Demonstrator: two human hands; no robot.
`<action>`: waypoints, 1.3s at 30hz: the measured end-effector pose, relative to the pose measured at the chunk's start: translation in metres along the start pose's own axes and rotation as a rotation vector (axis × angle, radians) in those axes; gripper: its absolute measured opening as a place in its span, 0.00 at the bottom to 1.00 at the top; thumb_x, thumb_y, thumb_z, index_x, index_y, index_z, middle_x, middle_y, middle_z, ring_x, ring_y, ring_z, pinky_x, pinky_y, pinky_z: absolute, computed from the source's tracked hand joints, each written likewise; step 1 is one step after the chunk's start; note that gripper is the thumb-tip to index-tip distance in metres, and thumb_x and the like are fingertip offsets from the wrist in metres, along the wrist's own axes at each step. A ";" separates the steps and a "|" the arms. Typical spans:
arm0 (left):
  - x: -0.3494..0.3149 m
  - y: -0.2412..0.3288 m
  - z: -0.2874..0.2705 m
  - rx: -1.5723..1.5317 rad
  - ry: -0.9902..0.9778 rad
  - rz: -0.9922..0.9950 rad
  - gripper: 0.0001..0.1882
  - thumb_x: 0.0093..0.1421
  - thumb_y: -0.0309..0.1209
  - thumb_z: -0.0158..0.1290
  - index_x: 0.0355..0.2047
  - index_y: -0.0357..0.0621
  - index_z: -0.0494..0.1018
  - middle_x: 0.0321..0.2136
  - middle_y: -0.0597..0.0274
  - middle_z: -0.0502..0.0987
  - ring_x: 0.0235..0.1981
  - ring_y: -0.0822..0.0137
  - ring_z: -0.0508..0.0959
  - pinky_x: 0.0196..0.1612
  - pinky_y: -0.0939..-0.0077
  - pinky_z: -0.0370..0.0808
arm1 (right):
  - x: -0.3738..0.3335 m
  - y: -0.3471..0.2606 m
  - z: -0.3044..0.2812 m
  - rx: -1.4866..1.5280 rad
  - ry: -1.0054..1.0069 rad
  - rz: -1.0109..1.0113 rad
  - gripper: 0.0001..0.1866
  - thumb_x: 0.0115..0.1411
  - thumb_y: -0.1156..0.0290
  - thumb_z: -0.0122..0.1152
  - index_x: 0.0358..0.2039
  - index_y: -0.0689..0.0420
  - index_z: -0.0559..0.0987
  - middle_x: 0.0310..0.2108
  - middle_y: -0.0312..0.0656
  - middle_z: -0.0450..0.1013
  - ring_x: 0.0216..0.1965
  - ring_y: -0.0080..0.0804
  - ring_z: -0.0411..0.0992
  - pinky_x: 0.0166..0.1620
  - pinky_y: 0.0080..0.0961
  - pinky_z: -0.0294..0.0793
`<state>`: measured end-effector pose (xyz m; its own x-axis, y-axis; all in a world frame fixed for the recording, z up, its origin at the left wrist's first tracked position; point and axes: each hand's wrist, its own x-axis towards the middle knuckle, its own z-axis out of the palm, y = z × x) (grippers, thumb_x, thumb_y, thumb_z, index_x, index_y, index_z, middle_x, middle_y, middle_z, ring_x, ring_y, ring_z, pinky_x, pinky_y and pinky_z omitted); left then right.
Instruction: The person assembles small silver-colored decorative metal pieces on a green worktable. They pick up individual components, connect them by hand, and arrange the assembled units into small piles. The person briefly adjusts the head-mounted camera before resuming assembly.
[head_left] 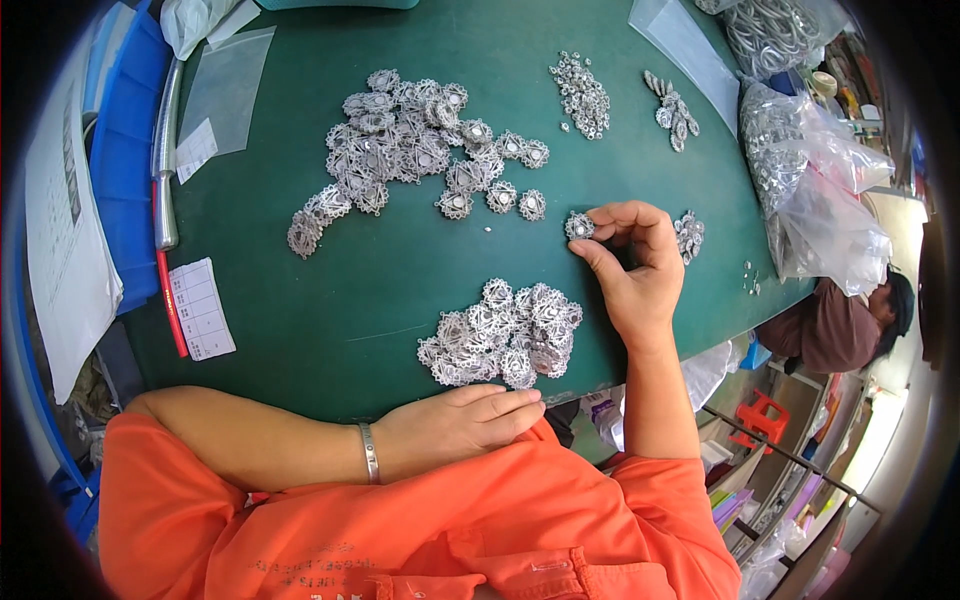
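Note:
Between thumb and forefinger, my right hand (640, 265) pinches a small silver openwork metal piece (579, 226) with a scalloped rim and a pale round centre. Resting at the table's near edge, my left hand (460, 428) lies flat with fingers stretched out and nothing in them. Just beyond its fingers is a pile of silver openwork pieces (500, 335). Farther back spreads a larger heap of similar pieces (390, 140), with a few single ones (501, 197) lying at its right side. Partly hidden behind my right hand is a little cluster of silver parts (689, 236).
Tiny metal bits (582, 97) and oval silver parts (673, 112) lie on the green tabletop (290, 300) at far right. Bags of metal parts (790, 150) line the right edge. A blue bin (130, 150), metal rod (166, 150) and paper tag (202, 308) are at left. Another person (840, 325) is at right.

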<state>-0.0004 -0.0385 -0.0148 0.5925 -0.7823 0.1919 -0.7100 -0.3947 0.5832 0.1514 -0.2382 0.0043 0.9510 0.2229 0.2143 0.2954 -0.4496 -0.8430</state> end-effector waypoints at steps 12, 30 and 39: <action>0.001 0.000 -0.004 0.134 0.006 0.054 0.27 0.59 0.25 0.47 0.61 0.40 0.65 0.63 0.64 0.60 0.66 0.68 0.60 0.62 0.77 0.66 | 0.000 0.001 -0.003 0.022 0.027 -0.013 0.14 0.52 0.83 0.66 0.39 0.59 0.77 0.35 0.36 0.78 0.34 0.22 0.73 0.39 0.20 0.72; 0.000 -0.001 -0.002 0.140 0.016 0.068 0.27 0.60 0.25 0.46 0.61 0.38 0.64 0.63 0.64 0.61 0.66 0.67 0.60 0.60 0.78 0.69 | -0.001 0.001 -0.003 -0.099 -0.055 -0.172 0.22 0.45 0.84 0.67 0.43 0.59 0.74 0.40 0.39 0.76 0.37 0.30 0.72 0.44 0.25 0.74; 0.000 -0.001 -0.002 0.158 0.018 0.063 0.26 0.60 0.26 0.46 0.61 0.40 0.64 0.63 0.65 0.61 0.67 0.68 0.60 0.60 0.78 0.68 | -0.001 0.001 -0.002 -0.125 -0.053 -0.162 0.22 0.46 0.85 0.66 0.43 0.59 0.75 0.39 0.39 0.76 0.37 0.29 0.73 0.43 0.25 0.74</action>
<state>0.0010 -0.0372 -0.0141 0.5504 -0.7999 0.2393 -0.7963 -0.4167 0.4385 0.1512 -0.2409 0.0047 0.8847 0.3453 0.3131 0.4566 -0.5073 -0.7309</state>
